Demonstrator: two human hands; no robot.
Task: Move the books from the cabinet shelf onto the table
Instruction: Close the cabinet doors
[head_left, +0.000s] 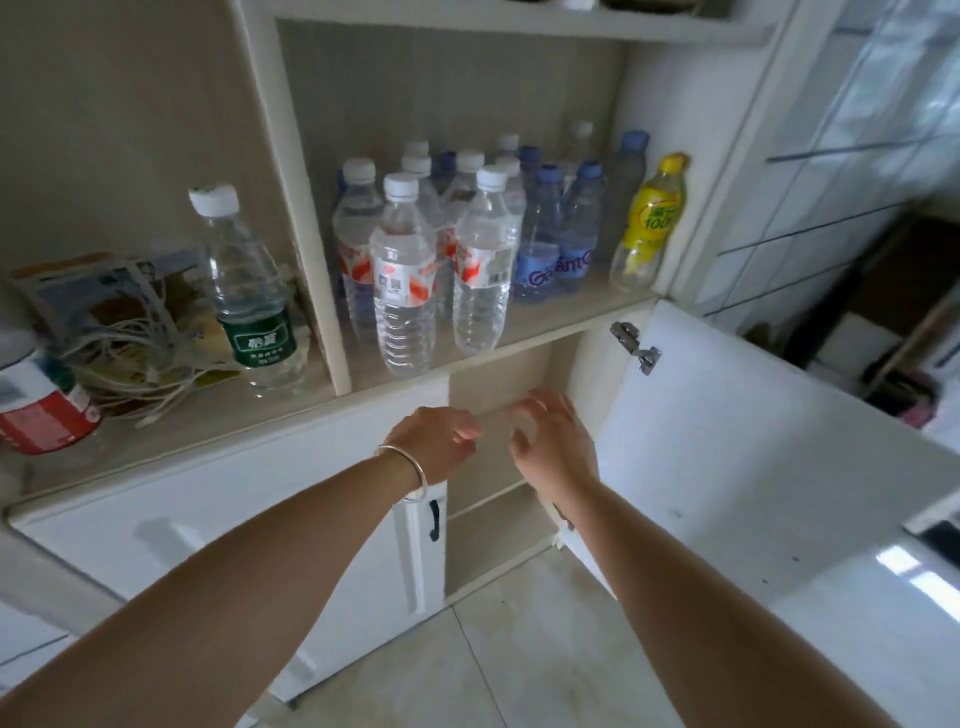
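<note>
Both my arms reach toward the open lower compartment (493, 467) of a white cabinet. My left hand (436, 441), with a silver bangle at the wrist, hovers at the compartment's left edge, fingers loosely curled, holding nothing. My right hand (553, 441) is inside the opening, fingers spread and relaxed, empty. A beige inner shelf (493, 501) shows below my hands. No book is visible inside the compartment; my hands hide part of it. A pile of papers or booklets (104, 301) tangled with white cables lies on the upper left shelf.
The cabinet door (753, 467) stands swung open to the right. The left door (260, 519) with a black handle is closed. Several water bottles (405, 270), a yellow bottle (649, 218) and a green-labelled bottle (249, 291) stand on the shelf above. Tiled floor lies below.
</note>
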